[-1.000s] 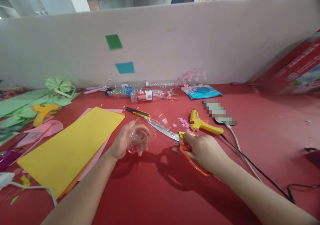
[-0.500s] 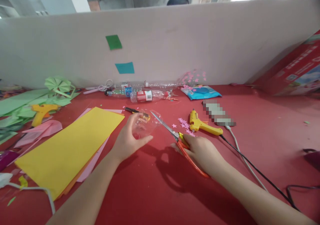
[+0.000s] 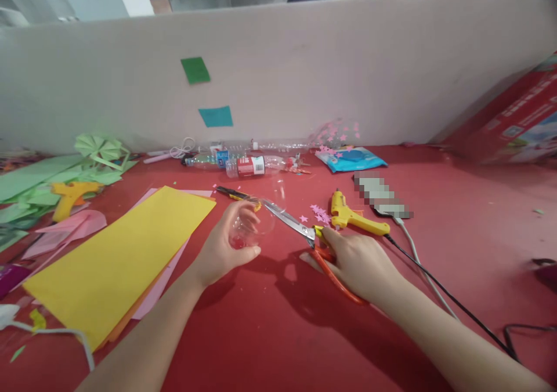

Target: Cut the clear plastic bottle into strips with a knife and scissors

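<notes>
My left hand (image 3: 226, 238) curls round a clear plastic bottle piece (image 3: 266, 221), thumb on the near side and fingers behind it. Its transparent outline is hard to follow against the red table. In my right hand (image 3: 354, 258) is a pair of scissors (image 3: 290, 221) with red and yellow handles. The blades point up and left, and their tips meet the far rim of the plastic. A black-and-yellow utility knife (image 3: 230, 192) lies just behind my left fingers. Pink paper stars (image 3: 321, 213) are scattered past the scissors.
A yellow glue gun (image 3: 357, 221) and a phone with a cable lie to the right. Yellow paper sheets (image 3: 126, 258) cover the left. Plastic bottles (image 3: 250, 166) and a blue wipes packet (image 3: 352, 160) line the white partition (image 3: 278, 73). A red box (image 3: 517, 119) stands far right.
The scissor blades look closer together, and a strip of clear plastic now stands up behind them. My left hand has shifted slightly with the bottle piece.
</notes>
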The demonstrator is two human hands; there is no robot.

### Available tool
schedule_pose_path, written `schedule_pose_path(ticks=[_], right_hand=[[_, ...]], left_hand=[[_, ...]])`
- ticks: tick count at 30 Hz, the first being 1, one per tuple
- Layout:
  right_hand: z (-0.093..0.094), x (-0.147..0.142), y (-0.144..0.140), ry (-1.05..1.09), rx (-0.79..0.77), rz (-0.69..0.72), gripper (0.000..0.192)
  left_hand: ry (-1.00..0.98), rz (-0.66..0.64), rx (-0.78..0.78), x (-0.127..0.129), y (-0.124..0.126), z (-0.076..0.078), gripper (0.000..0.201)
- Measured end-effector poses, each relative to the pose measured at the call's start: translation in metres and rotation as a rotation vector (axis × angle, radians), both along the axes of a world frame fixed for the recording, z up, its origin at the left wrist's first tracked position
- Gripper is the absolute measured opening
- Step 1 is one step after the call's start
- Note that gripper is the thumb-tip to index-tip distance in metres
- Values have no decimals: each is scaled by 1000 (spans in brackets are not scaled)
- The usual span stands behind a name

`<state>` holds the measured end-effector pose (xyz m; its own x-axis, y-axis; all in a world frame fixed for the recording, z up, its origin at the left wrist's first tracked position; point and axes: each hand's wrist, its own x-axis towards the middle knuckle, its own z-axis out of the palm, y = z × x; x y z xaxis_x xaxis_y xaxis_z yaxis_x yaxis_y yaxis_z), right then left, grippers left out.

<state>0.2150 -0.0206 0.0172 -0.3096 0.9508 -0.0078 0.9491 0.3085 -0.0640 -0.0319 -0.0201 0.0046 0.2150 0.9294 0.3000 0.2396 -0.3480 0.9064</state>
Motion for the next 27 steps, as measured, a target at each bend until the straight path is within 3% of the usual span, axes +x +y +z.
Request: schedule_pose_path(ticks=[5, 16, 24, 27], right_hand=[[-1, 1, 2, -24, 22, 16, 39], [0, 1, 3, -44, 19, 6, 20], [1, 2, 6, -61, 41, -17, 25], [1, 2, 7, -64, 56, -38, 30]], left_hand=[[5, -61, -69, -5, 1, 0, 57], [12, -52, -91, -8, 2, 3, 56], [-187, -78, -98, -13, 7, 4, 55], [-160, -45, -50, -13, 8, 0, 53]])
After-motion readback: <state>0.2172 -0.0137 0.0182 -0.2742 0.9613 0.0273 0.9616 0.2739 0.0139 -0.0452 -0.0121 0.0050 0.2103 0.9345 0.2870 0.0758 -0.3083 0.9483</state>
